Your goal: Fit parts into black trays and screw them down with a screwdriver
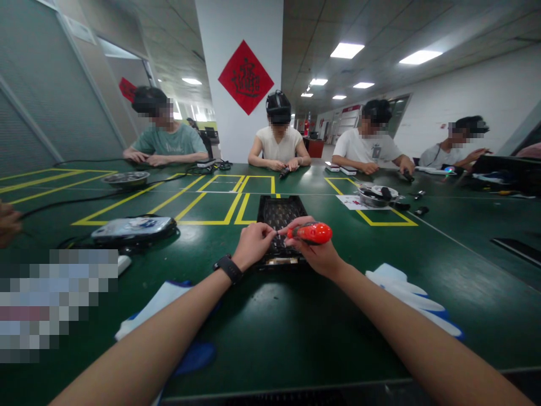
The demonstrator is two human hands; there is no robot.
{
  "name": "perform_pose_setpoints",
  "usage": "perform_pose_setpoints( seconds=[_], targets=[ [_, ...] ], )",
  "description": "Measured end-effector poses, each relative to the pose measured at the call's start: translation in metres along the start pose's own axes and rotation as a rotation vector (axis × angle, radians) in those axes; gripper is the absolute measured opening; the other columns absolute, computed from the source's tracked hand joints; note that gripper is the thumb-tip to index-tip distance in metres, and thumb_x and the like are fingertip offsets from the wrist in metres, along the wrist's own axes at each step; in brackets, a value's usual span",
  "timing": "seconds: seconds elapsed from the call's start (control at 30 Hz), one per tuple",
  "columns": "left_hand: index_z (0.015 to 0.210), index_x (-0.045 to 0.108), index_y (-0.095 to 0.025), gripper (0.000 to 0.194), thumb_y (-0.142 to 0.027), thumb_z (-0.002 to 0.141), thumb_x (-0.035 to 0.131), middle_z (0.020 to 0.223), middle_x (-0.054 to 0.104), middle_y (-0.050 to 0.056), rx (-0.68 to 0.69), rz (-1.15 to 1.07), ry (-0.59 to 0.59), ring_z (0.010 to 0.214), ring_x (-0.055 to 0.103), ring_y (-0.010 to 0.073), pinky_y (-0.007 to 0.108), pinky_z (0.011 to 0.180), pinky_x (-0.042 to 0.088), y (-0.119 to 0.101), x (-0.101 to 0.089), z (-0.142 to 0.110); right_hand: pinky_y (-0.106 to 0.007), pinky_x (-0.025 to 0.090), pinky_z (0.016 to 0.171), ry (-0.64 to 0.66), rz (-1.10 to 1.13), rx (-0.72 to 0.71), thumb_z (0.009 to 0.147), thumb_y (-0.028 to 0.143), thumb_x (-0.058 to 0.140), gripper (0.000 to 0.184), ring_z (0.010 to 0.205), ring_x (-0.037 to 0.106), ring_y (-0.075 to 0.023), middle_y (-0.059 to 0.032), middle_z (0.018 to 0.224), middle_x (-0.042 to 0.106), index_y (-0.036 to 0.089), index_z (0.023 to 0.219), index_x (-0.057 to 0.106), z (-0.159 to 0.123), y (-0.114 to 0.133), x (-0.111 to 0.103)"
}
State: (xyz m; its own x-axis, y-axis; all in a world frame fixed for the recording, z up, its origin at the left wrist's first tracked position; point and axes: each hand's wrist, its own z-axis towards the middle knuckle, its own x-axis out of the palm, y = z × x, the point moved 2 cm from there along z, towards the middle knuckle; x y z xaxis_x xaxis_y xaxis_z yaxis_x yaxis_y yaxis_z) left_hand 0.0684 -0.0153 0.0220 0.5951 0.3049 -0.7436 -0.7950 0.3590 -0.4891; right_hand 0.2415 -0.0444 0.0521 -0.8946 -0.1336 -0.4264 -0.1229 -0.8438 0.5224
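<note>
A red-handled screwdriver (pixel 315 232) is gripped in my right hand (pixel 315 254), its tip pointing left. My left hand (pixel 255 245), with a dark watch on the wrist, has thumb and fingertips pinched together right by that tip. Whatever sits in the pinch is too small to make out. Both hands are over a black rectangular casing (pixel 279 207) that lies on the green table (pixel 270 316). Its inside shows a patterned grid, and a pale metallic strip runs along the near end. My hands hide part of its middle.
White-and-blue gloves lie at both sides: one by my left forearm (pixel 156 307), another by my right (pixel 409 296). A phone (pixel 133 228) rests at left. Metal bowls (pixel 125 179) (pixel 378 194), cables and small dark parts stand farther off. Several people sit across the table.
</note>
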Motion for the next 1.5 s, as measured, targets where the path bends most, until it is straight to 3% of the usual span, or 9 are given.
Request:
perform_pose_setpoints(
  seconds=[0.17, 0.3, 0.57, 0.7, 0.83, 0.93, 1.1, 1.2, 1.5],
  targets=[
    [0.075, 0.065, -0.017, 0.028, -0.035, 0.083, 0.045, 0.078, 0.066, 0.004, 0.004, 0.005, -0.006, 0.075, 0.057, 0.0158, 0.025, 0.067, 0.038, -0.002, -0.003, 0.0, -0.036, 0.043, 0.09, -0.076, 0.02, 0.072, 0.081, 0.028, 0.056, 0.016, 0.098, 0.057, -0.018, -0.0065, 0.105, 0.059, 0.019, 0.094, 0.058, -0.002, -0.007, -0.001],
    [0.076, 0.067, -0.018, 0.038, -0.036, 0.087, 0.036, 0.077, 0.067, 0.004, -0.006, -0.003, 0.0, 0.077, 0.058, 0.0165, 0.026, 0.07, 0.039, -0.003, -0.008, 0.0, -0.036, 0.043, 0.087, -0.135, 0.015, 0.087, 0.082, 0.027, 0.053, 0.012, 0.092, 0.06, -0.0173, -0.0052, 0.098, 0.063, 0.02, 0.09, 0.059, -0.002, -0.007, -0.002],
    [0.076, 0.07, -0.018, 0.051, -0.043, 0.089, 0.027, 0.077, 0.068, 0.004, -0.061, -0.055, -0.043, 0.076, 0.059, 0.0173, 0.027, 0.071, 0.04, -0.003, -0.01, -0.002, -0.028, 0.048, 0.066, -0.369, 0.175, 0.189, 0.085, 0.033, 0.048, 0.018, 0.061, 0.06, -0.0116, -0.0013, 0.079, 0.065, 0.02, 0.098, 0.048, 0.002, -0.005, -0.004],
    [0.074, 0.069, -0.018, 0.053, -0.043, 0.09, 0.025, 0.075, 0.066, 0.004, -0.007, -0.052, -0.077, 0.075, 0.057, 0.0168, 0.028, 0.072, 0.039, -0.009, -0.011, -0.004, -0.022, 0.043, 0.051, -0.526, 0.221, 0.222, 0.087, 0.037, 0.043, 0.019, 0.048, 0.052, -0.0083, 0.0021, 0.067, 0.062, 0.02, 0.094, 0.044, 0.003, -0.008, -0.009],
    [0.071, 0.068, -0.019, 0.053, -0.041, 0.091, 0.025, 0.071, 0.064, 0.003, 0.113, -0.036, -0.058, 0.073, 0.054, 0.0157, 0.029, 0.075, 0.037, -0.022, -0.014, -0.008, -0.019, 0.035, 0.042, -0.587, 0.218, 0.264, 0.088, 0.041, 0.04, 0.021, 0.04, 0.044, -0.0061, 0.0047, 0.058, 0.057, 0.02, 0.091, 0.044, 0.003, -0.011, -0.012],
    [0.07, 0.067, -0.019, 0.05, -0.039, 0.091, 0.027, 0.071, 0.063, 0.003, 0.177, 0.002, -0.031, 0.074, 0.053, 0.0155, 0.03, 0.076, 0.036, -0.031, -0.015, -0.01, -0.019, 0.033, 0.04, -0.596, 0.222, 0.285, 0.088, 0.042, 0.04, 0.023, 0.037, 0.042, -0.0054, 0.0055, 0.056, 0.055, 0.02, 0.09, 0.044, 0.003, -0.012, -0.012],
    [0.077, 0.066, -0.02, 0.028, -0.042, 0.082, 0.049, 0.078, 0.064, 0.002, 0.228, 0.051, 0.029, 0.081, 0.052, 0.0172, 0.032, 0.079, 0.036, -0.034, -0.013, -0.013, -0.018, 0.034, 0.039, -0.625, 0.287, 0.296, 0.087, 0.044, 0.04, 0.024, 0.038, 0.043, -0.0053, 0.0058, 0.057, 0.056, 0.02, 0.09, 0.043, 0.004, -0.013, -0.011],
    [0.085, 0.065, -0.021, 0.025, -0.044, 0.076, 0.057, 0.084, 0.065, 0.001, 0.23, -0.015, 0.079, 0.083, 0.053, 0.0175, 0.032, 0.081, 0.037, -0.031, -0.01, -0.013, -0.018, 0.036, 0.041, -0.644, 0.368, 0.297, 0.087, 0.044, 0.039, 0.024, 0.039, 0.045, -0.0058, 0.0057, 0.057, 0.057, 0.02, 0.09, 0.041, 0.004, -0.015, -0.011],
    [0.087, 0.066, -0.021, 0.013, -0.025, 0.079, 0.057, 0.082, 0.066, 0.003, 0.231, -0.112, 0.056, 0.08, 0.054, 0.0165, 0.03, 0.076, 0.04, -0.021, -0.006, -0.009, -0.019, 0.039, 0.044, -0.674, 0.421, 0.269, 0.087, 0.046, 0.039, 0.026, 0.042, 0.049, -0.0063, 0.0042, 0.06, 0.059, 0.02, 0.091, 0.04, 0.005, -0.015, -0.012]
  ],
)
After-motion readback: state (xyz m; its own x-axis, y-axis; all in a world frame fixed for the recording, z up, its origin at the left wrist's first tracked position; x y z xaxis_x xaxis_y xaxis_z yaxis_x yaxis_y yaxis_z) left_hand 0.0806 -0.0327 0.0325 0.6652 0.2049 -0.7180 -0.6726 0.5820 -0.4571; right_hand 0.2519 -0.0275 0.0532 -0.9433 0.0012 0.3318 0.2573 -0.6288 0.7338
